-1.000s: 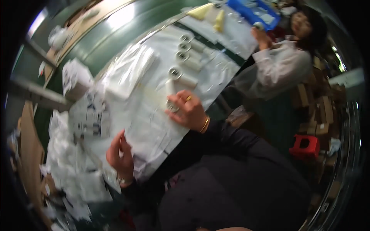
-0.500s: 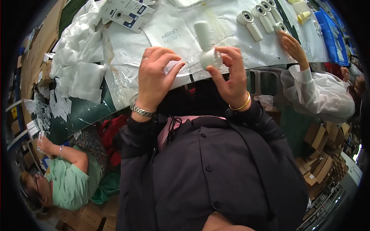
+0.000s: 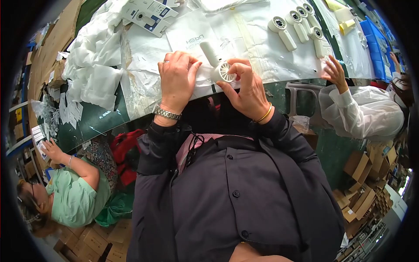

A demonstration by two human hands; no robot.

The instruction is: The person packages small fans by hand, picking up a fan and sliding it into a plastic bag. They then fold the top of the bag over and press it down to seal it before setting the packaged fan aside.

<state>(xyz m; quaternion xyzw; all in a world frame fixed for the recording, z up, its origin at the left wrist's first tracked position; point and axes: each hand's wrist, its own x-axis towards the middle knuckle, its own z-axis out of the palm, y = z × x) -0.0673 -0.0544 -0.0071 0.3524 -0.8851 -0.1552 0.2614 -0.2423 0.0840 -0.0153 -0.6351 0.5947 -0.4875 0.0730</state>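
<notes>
Now, fan: you held a small white handheld fan (image 3: 219,65) at the near edge of the table (image 3: 100,122), grille end toward you, handle pointing away; half a second before it sat in much the same place between your hands, so the grip had settled rather than shifted.
Right hand: your right hand (image 3: 246,89) pinched the round head, thumb and forefinger closed on its rim; other fingers curled loosely.
Left hand: your left hand (image 3: 176,81) lay with fingers half bent on the clear plastic bag (image 3: 205,76) beside the fan's handle; whether it gripped the bag or only pressed it, you could not tell.
Change: a second before, your hands were spread apart on the table; they had since come together over the fan.
Beyond: four more white fans (image 3: 301,24) lay in a row farther off; a co-worker's white sleeve (image 3: 362,111) reached in at your right.
</notes>
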